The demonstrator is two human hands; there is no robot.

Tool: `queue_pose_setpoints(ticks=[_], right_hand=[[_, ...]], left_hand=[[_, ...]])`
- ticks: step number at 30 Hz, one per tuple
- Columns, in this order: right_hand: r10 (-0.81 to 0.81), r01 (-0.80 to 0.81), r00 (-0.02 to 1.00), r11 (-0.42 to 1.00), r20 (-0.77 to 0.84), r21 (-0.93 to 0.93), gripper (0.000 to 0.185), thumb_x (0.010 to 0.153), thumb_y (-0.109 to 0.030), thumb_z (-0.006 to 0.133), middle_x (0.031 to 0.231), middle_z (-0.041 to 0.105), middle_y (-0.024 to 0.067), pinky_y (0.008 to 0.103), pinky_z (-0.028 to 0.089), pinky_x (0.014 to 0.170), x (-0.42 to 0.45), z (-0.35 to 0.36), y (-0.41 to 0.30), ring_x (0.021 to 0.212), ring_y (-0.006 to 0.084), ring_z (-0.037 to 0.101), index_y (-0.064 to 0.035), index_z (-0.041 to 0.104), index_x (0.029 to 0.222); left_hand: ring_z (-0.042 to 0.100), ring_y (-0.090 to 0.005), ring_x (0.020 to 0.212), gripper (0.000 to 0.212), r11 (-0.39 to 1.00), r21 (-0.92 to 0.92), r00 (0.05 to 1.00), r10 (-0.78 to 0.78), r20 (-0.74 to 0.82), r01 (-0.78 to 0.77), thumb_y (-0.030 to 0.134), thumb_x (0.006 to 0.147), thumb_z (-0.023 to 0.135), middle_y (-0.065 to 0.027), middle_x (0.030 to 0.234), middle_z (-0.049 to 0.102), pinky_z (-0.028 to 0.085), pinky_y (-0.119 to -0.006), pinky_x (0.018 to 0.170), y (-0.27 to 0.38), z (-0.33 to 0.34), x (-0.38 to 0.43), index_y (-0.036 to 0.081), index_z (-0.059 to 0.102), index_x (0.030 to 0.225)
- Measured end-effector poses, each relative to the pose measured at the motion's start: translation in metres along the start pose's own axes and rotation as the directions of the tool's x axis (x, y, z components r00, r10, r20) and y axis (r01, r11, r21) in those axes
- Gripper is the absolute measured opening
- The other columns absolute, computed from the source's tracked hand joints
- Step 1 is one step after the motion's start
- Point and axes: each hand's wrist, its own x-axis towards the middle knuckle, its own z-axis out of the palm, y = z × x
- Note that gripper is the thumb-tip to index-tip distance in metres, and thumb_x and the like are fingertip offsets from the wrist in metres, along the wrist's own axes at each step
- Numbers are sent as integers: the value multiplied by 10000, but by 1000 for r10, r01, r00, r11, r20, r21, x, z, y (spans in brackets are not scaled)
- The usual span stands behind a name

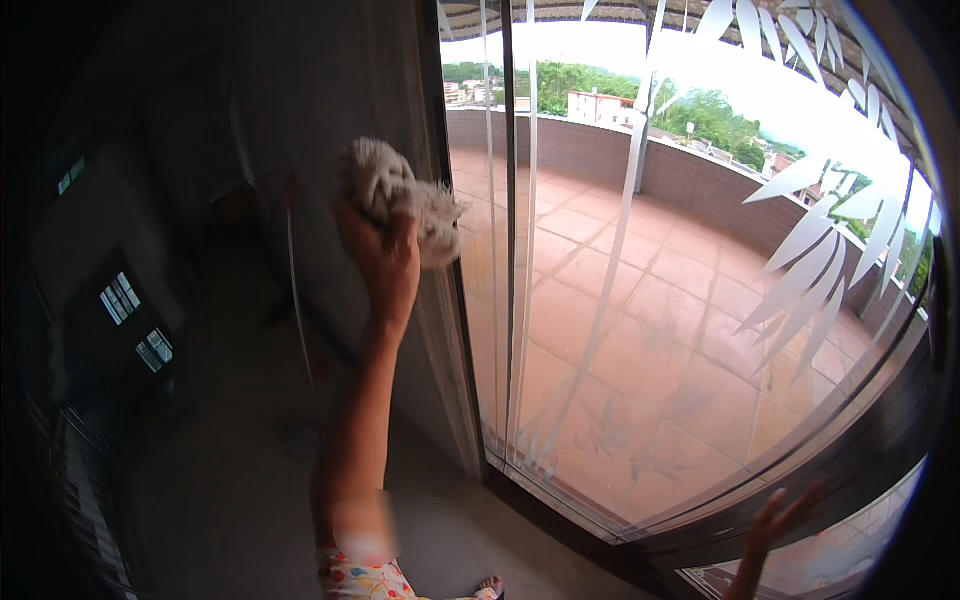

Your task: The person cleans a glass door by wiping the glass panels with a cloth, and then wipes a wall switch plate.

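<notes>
My left hand point(386, 251) is raised with the arm stretched out, gripping a bunched greyish-beige cloth rag point(379, 169). The rag's frayed right end overlaps the dark door frame point(463, 360) beside the glass; whether it presses on the frame cannot be told. To the right, a glass panel point(585, 315) carries frosted stripes and a leaf pattern point(806, 292). Low at the right, my right hand point(784, 510) holds nothing, its fingers apart. It is close to the dark lower frame point(847, 450), and contact cannot be made out.
Beyond the glass lies a tiled terrace point(645, 300) with a low wall point(690, 165). A dim wall point(315, 112) and shadowed floor point(225, 480) extend leftward, with small lit windows point(121, 298) and a railing point(90, 487). A bare foot point(491, 585) shows at the bottom.
</notes>
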Motion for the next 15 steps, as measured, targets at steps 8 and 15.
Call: queue_pose_setpoints(ticks=[8, 15], right_hand=[[145, -160, 981, 981, -132, -109, 773, 834, -609, 158, 1384, 175, 189, 468, 149, 1006, 43, 49, 13, 1266, 369, 181, -31, 147, 1347], [94, -137, 964, 977, -250, -162, 792, 829, -601, 245, 1354, 211, 232, 477, 186, 978, 55, 58, -5, 1237, 393, 224, 10, 179, 1328]], left_hand=[[433, -373, 981, 580, 777, 469, 904, 401, 148, -421, 163, 625, 697, -198, 1091, 443, 349, -448, 843, -42, 43, 50, 30, 419, 1116], [373, -402, 1054, 568, 828, 445, 935, 252, 249, -342, 132, 626, 700, -234, 1110, 405, 276, -489, 909, -101, 28, -46, -1, 413, 1098]])
